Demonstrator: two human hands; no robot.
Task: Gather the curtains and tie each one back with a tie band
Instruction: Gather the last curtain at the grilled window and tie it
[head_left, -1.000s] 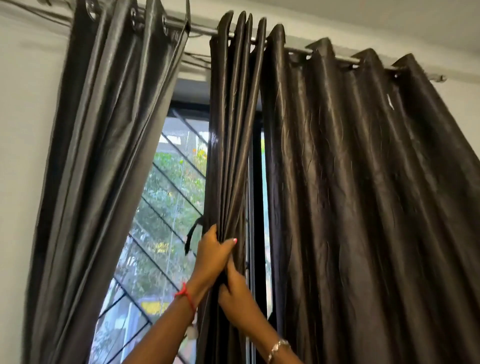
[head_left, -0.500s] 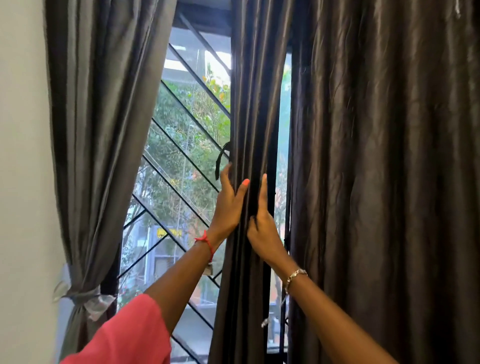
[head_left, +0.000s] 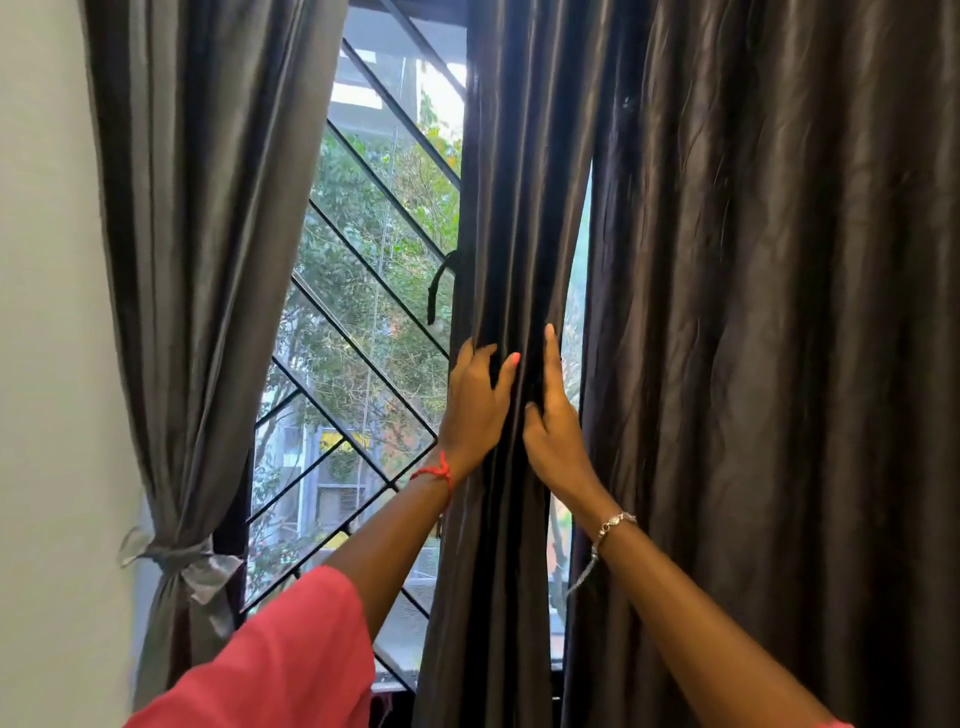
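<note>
The middle dark grey curtain (head_left: 511, 218) hangs gathered into narrow folds in front of the window. My left hand (head_left: 475, 408) grips the bundle's left edge, fingers round the back and thumb on the front. My right hand (head_left: 555, 423) holds its right edge, forefinger pointing straight up along a fold. A dark strap (head_left: 438, 285) dangles just left of the bundle, above my left hand. The left curtain (head_left: 208, 234) is drawn to the wall and tied with a grey tie band (head_left: 179, 558). The right curtain (head_left: 779, 338) hangs spread out and loose.
A window with a black diagonal grille (head_left: 363, 332) shows between the left and middle curtains, with trees and buildings outside. A pale wall (head_left: 47, 364) runs down the left side. A narrow gap of daylight separates the middle and right curtains.
The view has tilted down from the curtain rod to the curtains' middle. My hands, stacked one above the other before, now sit side by side on the gathered middle curtain.
</note>
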